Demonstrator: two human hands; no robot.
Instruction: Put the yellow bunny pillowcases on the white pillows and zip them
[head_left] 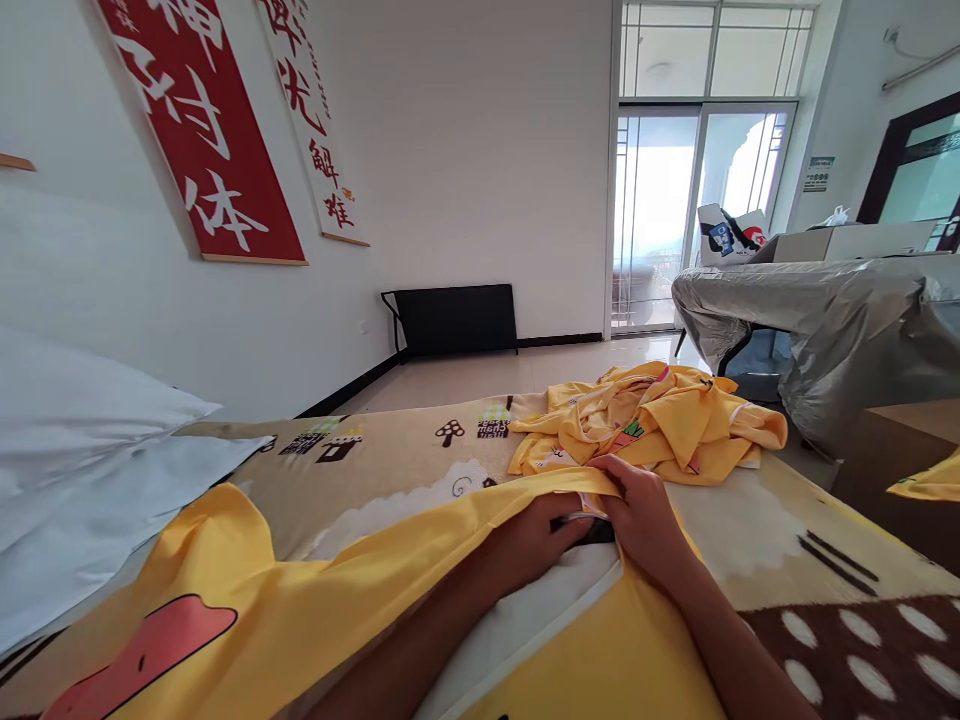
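A yellow cloth cover (315,580) with a pink, dark-outlined print and a whitish inner side spreads across the bed in front of me. My left hand (529,548) reaches inside its opening, under the far edge, with the fingers partly hidden by cloth and the thumb bent inward. My right hand (643,508) grips that edge from outside, close to the left hand. A small dark and white patch shows between the hands; I cannot make out what it is. Just beyond lies a crumpled pile of yellow printed cloth (675,425).
White pillows (90,430) are stacked at the left. Under everything is a beige and brown patterned blanket (420,440). A cardboard box (900,470) stands at the right, near a plastic-covered table (810,290). A black folded frame (457,318) leans against the far wall.
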